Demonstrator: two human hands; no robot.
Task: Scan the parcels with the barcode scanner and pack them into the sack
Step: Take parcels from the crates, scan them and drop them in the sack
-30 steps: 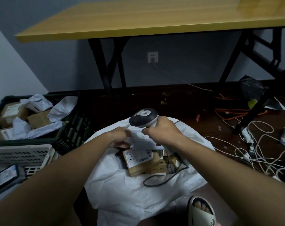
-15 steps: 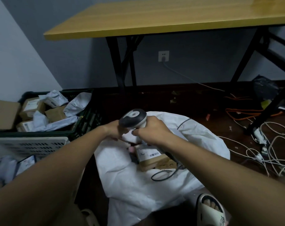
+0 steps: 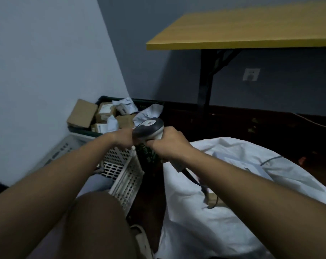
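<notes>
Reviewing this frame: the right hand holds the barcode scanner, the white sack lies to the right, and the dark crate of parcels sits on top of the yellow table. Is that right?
Not quite. The head view shows the dark crate of parcels on the floor by the wall, left of the yellow table, not on top of it. The rest holds: the right hand holds the barcode scanner, and the white sack lies to the right.
</notes>
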